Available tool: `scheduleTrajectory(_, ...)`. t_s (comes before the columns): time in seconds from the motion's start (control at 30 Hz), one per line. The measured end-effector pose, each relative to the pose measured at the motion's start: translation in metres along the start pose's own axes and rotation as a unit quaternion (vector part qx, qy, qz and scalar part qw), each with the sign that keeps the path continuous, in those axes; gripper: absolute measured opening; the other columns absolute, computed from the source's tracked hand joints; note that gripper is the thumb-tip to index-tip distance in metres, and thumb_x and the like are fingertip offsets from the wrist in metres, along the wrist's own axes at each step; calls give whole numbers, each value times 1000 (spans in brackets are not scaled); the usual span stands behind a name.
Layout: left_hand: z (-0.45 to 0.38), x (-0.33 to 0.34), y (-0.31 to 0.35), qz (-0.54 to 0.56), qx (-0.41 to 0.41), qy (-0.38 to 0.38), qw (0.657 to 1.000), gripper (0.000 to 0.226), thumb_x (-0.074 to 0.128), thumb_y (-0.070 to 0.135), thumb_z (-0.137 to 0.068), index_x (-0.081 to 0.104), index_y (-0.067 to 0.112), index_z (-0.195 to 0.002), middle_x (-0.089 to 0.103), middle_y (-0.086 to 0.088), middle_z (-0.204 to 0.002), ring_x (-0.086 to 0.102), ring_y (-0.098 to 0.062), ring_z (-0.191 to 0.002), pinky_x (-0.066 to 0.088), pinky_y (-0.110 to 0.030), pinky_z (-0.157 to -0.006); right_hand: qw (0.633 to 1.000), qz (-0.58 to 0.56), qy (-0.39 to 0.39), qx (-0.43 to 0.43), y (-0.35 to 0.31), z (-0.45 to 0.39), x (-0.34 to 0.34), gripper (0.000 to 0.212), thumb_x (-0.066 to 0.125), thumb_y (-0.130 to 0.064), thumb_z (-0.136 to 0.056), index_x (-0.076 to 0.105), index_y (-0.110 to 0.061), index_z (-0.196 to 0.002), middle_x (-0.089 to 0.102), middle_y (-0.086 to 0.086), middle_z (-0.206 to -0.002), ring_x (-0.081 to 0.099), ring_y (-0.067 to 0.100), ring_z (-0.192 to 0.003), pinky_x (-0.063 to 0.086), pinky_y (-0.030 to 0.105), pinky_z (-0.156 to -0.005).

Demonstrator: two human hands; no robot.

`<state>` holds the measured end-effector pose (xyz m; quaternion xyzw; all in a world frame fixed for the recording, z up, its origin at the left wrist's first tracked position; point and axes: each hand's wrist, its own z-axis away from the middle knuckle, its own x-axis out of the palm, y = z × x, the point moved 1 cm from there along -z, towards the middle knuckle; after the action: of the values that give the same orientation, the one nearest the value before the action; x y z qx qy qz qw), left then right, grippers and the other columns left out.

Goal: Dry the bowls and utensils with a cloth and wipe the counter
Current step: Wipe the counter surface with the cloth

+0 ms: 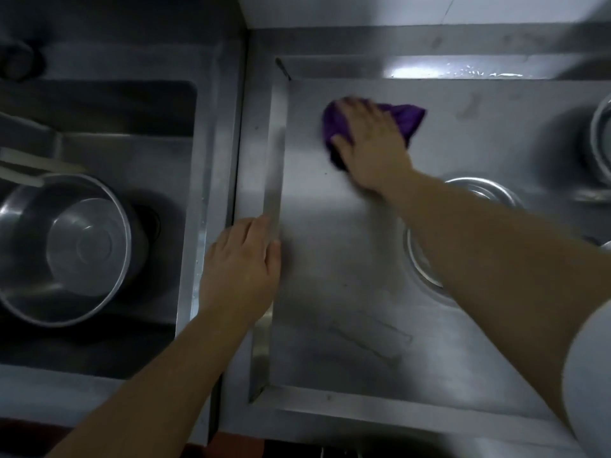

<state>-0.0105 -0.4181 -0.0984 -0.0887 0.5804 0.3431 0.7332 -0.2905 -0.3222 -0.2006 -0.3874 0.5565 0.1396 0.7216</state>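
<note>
My right hand (368, 140) presses flat on a purple cloth (408, 119) against the steel counter (330, 259), toward its far left part. The cloth bunches out beyond my fingers and to the right. My left hand (243, 262) rests flat on the raised left rim of the counter, fingers straight, holding nothing. A steel bowl (426, 259) stands on the counter under my right forearm, mostly hidden by it. Another steel bowl (600, 140) is cut off by the right edge of the view.
A sink (158, 133) lies to the left with a steel pot (66, 246) inside and a pale utensil handle (36, 163) above it. Water drops glisten on the counter's back ledge (463, 72). A white wall rises behind.
</note>
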Motion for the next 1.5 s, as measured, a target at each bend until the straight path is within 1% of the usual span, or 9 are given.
scheduleTrajectory(0.2,-10,7,14,7,9,-18,1000,45,40,39,-106,55,17,-142,62,-9,-136,59,-31,-123,51,-50,-102,932,-30,140,333,57,31,-23,70,38,-47,-106,23,-17,-167,23,6,-174,20,31,-160,14,51,-129)
scheduleTrajectory(0.37,-23,12,25,-3,10,-25,1000,44,46,38,-106,55,18,-145,61,-8,-140,58,-31,-127,51,-52,-102,999,-29,-30,-8,-23,79,12,74,53,-46,-100,29,-19,-165,29,10,-171,23,35,-158,19,56,-127)
scheduleTrajectory(0.5,-33,16,33,0,3,-25,1000,44,49,38,-105,55,18,-144,60,-8,-141,57,-32,-129,49,-51,-105,970,-9,-117,-213,-6,97,10,68,52,-49,-104,31,-25,-165,30,3,-172,23,29,-159,17,50,-130)
scheduleTrajectory(0.63,-39,18,34,5,6,-20,1000,44,47,39,-105,54,19,-144,61,-8,-140,57,-32,-129,49,-52,-106,996,-24,72,39,80,62,-26,69,58,-39,-99,42,-6,-158,43,20,-162,40,42,-149,30,55,-122)
scheduleTrajectory(0.73,-35,21,32,20,0,-8,1000,43,48,39,-104,56,19,-142,62,-6,-137,58,-30,-127,49,-49,-105,912,-47,177,366,131,31,-48,77,44,-50,-100,27,-13,-165,27,12,-172,25,35,-157,15,49,-128)
scheduleTrajectory(0.83,-25,27,26,26,-20,-16,999,43,46,40,-104,56,20,-141,62,-4,-137,58,-28,-126,49,-47,-106,846,-68,210,484,121,-8,-50,76,41,-54,-103,17,-23,-168,16,0,-175,14,29,-161,8,46,-129)
scheduleTrajectory(1.07,-6,28,15,67,-59,-12,996,43,42,42,-105,56,22,-140,61,0,-138,57,-25,-126,50,-47,-105,895,-54,175,407,-1,-59,-7,77,41,-51,-105,10,-19,-168,10,6,-176,14,31,-161,10,48,-129)
scheduleTrajectory(1.23,-7,13,18,73,-44,17,996,44,42,43,-105,55,22,-140,61,1,-135,56,-20,-123,48,-40,-105,984,-55,48,163,-76,-70,26,71,31,-47,-108,10,-18,-169,6,9,-177,4,36,-162,3,50,-130)
scheduleTrajectory(1.5,-15,-11,30,81,-21,23,996,38,48,31,-102,59,21,-137,65,0,-133,59,-21,-121,49,-43,-103,994,-64,-61,-64,-89,12,34,70,43,-51,-103,31,-19,-164,32,7,-170,26,31,-157,19,52,-129)
